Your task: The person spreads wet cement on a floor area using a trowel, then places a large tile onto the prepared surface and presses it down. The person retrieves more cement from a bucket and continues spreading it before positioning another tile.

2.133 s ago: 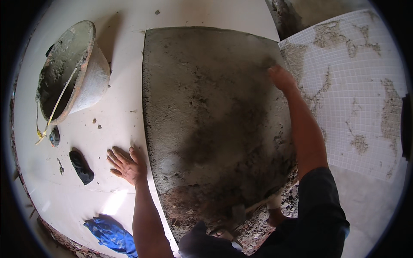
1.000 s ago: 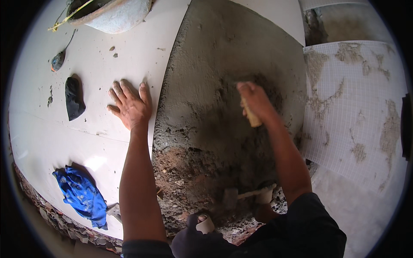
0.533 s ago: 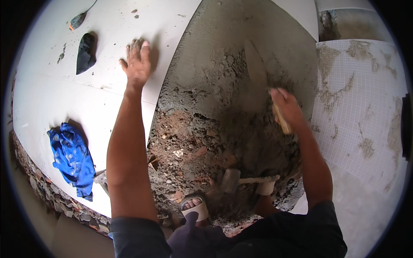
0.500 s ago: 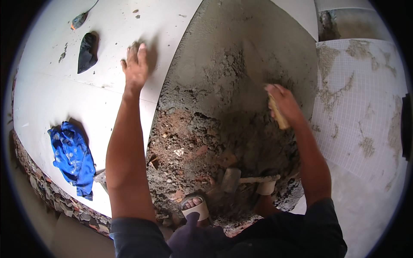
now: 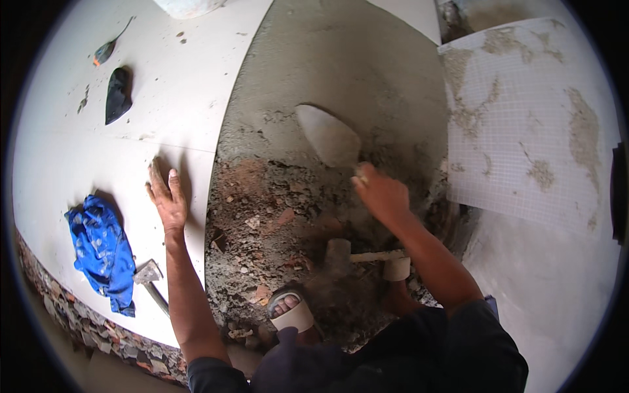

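My right hand [image 5: 383,195] grips the handle of a pointed masonry trowel [image 5: 327,136]; its blade lies over the grey mortar bed [image 5: 327,52], tip toward the far left. Most of the handle is hidden by my fingers. Fingers spread, my left hand [image 5: 168,198] rests on the large white tile [image 5: 111,164] to the left of the mortar. On that tile, nearer me, are a blue cloth [image 5: 101,252] and a hammer [image 5: 149,272] partly hidden behind my left forearm. Loose rubble and soil [image 5: 262,216] lie between the mortar and my feet.
A mallet [image 5: 339,252] lies by my sandalled feet [image 5: 288,311]. Farther up the tile sit a dark pointed object [image 5: 118,95], a small corded tool [image 5: 103,52] and part of a white container [image 5: 189,5]. At right is a mortar-smeared gridded white panel [image 5: 511,124]. Broken chips [image 5: 85,321] border the tile.
My left hand has come back toward me along the tile. My right hand has drawn the trowel nearer and leftward. The view has shifted, bringing the hammer and white container into sight.
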Demonstrator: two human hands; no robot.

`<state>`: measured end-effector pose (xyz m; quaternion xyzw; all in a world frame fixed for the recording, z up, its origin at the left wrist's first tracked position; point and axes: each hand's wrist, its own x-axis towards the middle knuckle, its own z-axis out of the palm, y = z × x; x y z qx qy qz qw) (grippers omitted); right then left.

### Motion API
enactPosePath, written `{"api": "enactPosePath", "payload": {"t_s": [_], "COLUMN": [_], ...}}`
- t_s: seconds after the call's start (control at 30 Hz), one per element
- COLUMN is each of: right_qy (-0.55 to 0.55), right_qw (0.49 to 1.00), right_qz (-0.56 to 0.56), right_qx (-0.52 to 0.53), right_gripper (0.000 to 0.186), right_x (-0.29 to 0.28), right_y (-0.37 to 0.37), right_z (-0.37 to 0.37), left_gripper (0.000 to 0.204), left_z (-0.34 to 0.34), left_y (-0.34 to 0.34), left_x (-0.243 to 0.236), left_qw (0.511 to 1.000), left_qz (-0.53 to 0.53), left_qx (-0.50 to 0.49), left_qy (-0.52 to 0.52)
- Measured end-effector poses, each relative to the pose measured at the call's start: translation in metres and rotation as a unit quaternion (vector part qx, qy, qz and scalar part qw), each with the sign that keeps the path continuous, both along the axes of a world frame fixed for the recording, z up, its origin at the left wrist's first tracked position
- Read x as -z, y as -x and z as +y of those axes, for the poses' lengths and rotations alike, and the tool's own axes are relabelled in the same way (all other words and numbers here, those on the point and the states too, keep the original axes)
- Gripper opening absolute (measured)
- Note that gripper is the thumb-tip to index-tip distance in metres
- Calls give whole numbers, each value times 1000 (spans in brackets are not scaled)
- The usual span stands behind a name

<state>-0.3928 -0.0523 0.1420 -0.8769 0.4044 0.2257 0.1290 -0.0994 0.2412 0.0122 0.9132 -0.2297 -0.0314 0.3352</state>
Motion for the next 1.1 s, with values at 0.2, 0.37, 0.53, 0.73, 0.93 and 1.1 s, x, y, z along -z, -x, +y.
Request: {"api": "enactPosePath", "payload": {"t_s": [0.2, 0.37, 0.53, 0.73, 0.93, 1.1], "right_qy": [77, -25, 8, -99, -146, -129], "right_qw": [988, 981, 993, 962, 970, 985], "right_qz": [-39, -68, -23, -145, -91, -3], "right_qx": [129, 178, 114, 207, 174, -118], "right_gripper": [42, 48, 53, 62, 67, 65], "right_x": [7, 17, 3, -21, 10, 23], "right_y": [25, -30, 90, 128, 34, 95], "right_z": [-70, -155, -164, -190, -262, -199], "left_gripper": [68, 69, 70, 71, 70, 77], "left_z": [-2, -2, 1, -2, 19, 76], "left_y": [2, 1, -1, -6, 13, 77], "left_x": [0, 3, 11, -4, -42, -38], "left_qw": [997, 994, 990, 988, 989, 992], "left_qz": [-36, -50, -66, 24, 115, 112], "left_qx": [11, 20, 35, 34, 64, -52], "left_qy": [-65, -100, -118, -146, -72, 6]}}
